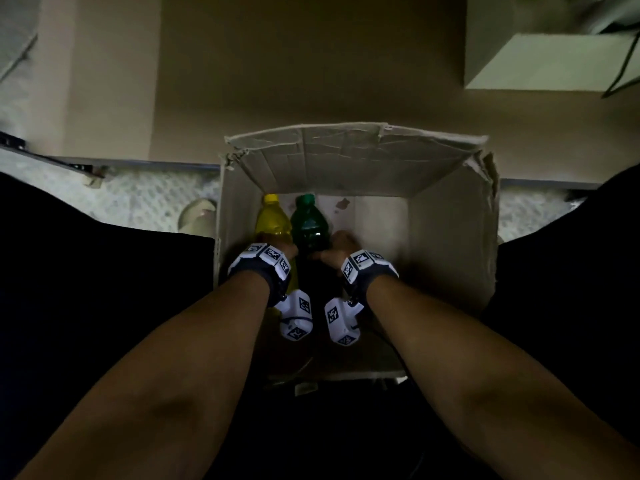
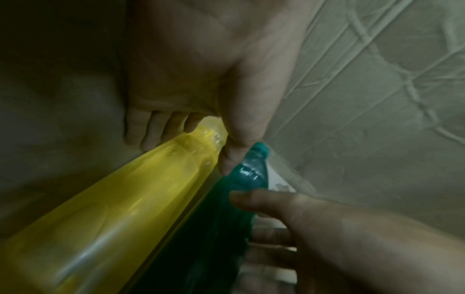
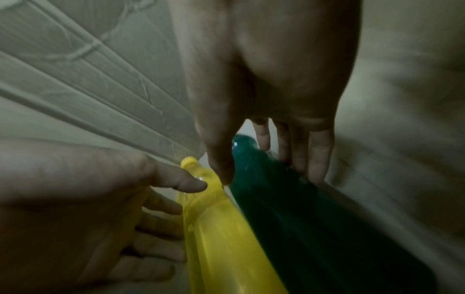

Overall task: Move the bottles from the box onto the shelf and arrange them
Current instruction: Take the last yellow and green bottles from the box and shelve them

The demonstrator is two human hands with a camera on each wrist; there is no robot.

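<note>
An open cardboard box (image 1: pixel 450 220) stands between my knees. Inside it, at the left, a yellow bottle (image 1: pixel 272 220) and a green bottle (image 1: pixel 308 223) stand side by side with their caps on. My left hand (image 1: pixel 288 250) wraps the yellow bottle (image 2: pixel 125 208), fingers on its far side and thumb between the two bottles. My right hand (image 1: pixel 341 242) grips the green bottle (image 3: pixel 314 228), thumb on its left and fingers down its right. Both wrist views are dim and blurred.
The right half of the box floor is bare, with a small stain near the back wall. A pale block (image 1: pixel 540 64) sits at the top right, a beige panel (image 1: pixel 294 64) lies beyond the box, and a pale round object (image 1: pixel 197 218) rests left of it on patterned flooring.
</note>
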